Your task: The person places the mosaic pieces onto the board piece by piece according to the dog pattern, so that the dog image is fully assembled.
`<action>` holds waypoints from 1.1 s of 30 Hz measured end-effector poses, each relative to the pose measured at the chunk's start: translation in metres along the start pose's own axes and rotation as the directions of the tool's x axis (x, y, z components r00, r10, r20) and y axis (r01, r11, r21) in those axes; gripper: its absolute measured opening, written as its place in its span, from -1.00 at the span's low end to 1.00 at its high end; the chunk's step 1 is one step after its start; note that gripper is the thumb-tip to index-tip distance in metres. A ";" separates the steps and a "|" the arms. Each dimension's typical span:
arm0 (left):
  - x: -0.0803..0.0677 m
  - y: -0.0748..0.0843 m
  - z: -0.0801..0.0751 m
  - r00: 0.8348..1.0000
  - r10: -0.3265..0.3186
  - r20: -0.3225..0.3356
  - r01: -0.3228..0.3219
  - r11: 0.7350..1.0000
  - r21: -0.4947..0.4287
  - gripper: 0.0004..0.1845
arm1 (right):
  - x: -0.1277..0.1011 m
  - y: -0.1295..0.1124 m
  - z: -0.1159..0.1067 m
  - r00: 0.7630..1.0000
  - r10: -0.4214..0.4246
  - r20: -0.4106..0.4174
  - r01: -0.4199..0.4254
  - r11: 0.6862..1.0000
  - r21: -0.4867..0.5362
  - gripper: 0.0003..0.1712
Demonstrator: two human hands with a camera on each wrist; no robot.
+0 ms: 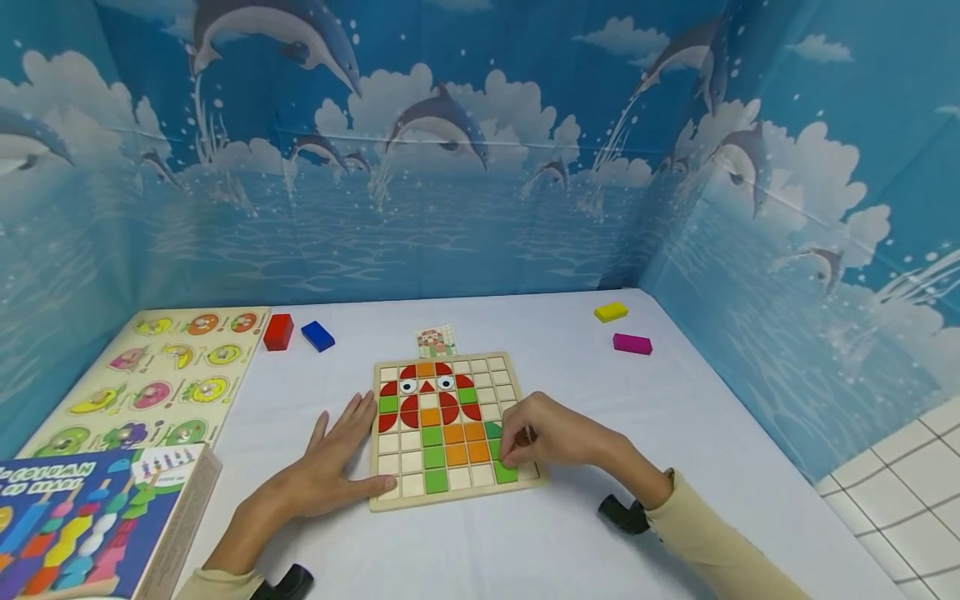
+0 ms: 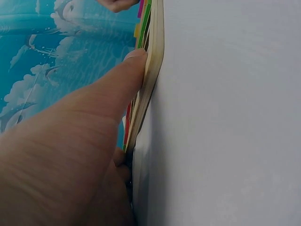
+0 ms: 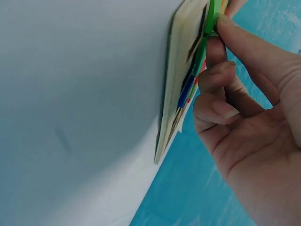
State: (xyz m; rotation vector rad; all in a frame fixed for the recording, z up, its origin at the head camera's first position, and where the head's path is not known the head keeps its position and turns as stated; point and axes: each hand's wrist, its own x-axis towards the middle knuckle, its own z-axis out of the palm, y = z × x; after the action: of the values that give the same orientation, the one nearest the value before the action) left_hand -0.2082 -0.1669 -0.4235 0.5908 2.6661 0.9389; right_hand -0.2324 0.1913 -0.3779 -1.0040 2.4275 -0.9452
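Note:
A wooden puzzle board [image 1: 412,503] with a square grid lies on the white table. Red quarter-round pieces, two eye tiles, orange tiles [image 1: 455,454] and green tiles form a picture on it. My left hand [image 1: 330,467] rests at the board's left side, fingers extended, its thumb on the lower left edge. At the right side, my right hand [image 1: 558,433] pinches a green tile [image 3: 212,18] between thumb and finger, close against the board. The remaining fingers curl inward and hide some squares. Behind the board's top edge lies a small picture card [image 1: 437,342].
Red [image 1: 278,332] and blue [image 1: 318,336] blocks lie back left; yellow [image 1: 611,312] and magenta [image 1: 632,343] blocks lie back right. A fruit-picture board [image 1: 168,367] and a blue printed box [image 1: 97,517] occupy the left side. A dolphin-print curtain [image 1: 420,242] encloses the table.

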 end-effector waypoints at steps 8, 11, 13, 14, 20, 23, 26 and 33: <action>-0.001 -0.001 0.003 1.000 -0.011 -0.001 0.011 1.000 0.013 0.31 | 0.000 0.002 0.005 1.000 0.012 0.002 -0.012 1.000 0.005 -0.85; -0.002 -0.002 0.004 1.000 -0.007 -0.003 0.007 1.000 0.008 0.32 | 0.000 0.000 0.006 1.000 0.011 0.007 -0.011 1.000 -0.003 -0.86; -0.003 -0.001 0.003 1.000 -0.015 0.003 0.015 1.000 0.002 0.32 | 0.001 0.000 0.007 1.000 0.008 0.007 -0.008 1.000 -0.016 -0.86; -0.003 -0.001 0.003 1.000 -0.017 0.006 0.017 1.000 0.003 0.32 | 0.001 -0.001 0.007 1.000 0.001 0.006 -0.001 1.000 -0.024 -0.86; -0.001 -0.001 0.001 1.000 -0.019 0.013 0.019 1.000 0.004 0.30 | 0.001 0.001 0.003 0.999 -0.034 -0.004 0.034 0.998 -0.050 -0.88; 0.001 0.000 0.002 1.000 -0.015 0.018 0.015 1.000 -0.006 0.31 | -0.002 0.002 -0.003 0.997 -0.073 -0.039 0.071 0.996 -0.061 -0.95; -0.001 0.003 -0.001 1.000 -0.012 0.019 0.012 1.000 -0.012 0.31 | -0.002 0.001 -0.011 0.988 -0.093 -0.123 0.081 0.992 -0.097 -0.87; 0.002 0.042 -0.038 0.993 0.073 -0.091 -0.067 0.996 0.065 0.26 | 0.008 -0.021 -0.036 0.902 -0.079 -0.424 -0.020 0.975 -0.223 -0.32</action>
State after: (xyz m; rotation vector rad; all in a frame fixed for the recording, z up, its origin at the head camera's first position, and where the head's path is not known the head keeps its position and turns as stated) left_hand -0.2118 -0.1563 -0.3679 0.6747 2.7821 0.9274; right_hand -0.2470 0.1903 -0.3376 -0.9902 2.9504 -1.0103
